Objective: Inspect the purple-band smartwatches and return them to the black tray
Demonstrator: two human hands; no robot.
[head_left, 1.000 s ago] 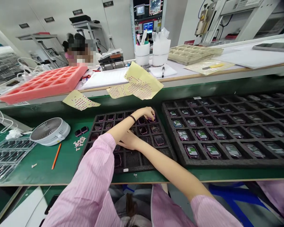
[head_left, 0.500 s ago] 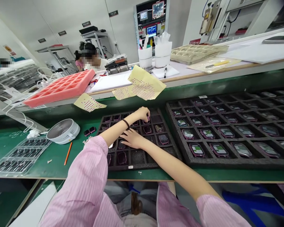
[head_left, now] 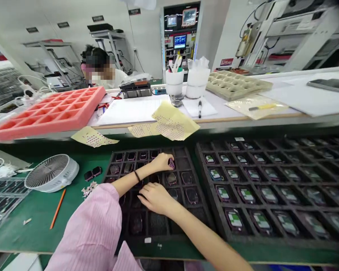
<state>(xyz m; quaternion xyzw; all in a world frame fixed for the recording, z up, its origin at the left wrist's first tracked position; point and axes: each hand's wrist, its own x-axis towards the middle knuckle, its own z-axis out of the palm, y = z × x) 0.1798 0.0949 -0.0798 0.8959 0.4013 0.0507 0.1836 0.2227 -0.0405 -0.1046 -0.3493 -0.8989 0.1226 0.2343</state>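
Purple piece (head_left: 171, 163), left hand (head_left: 161, 162) (narrow pinch)

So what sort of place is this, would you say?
Most likely an electronics factory workroom: dark foam trays holding rows of watch-like gadgets sit on a green workbench, and a lit screen shows in the background.

A green bench (head_left: 41, 205) bears foam trays (head_left: 169, 238) and a fan (head_left: 52, 175).
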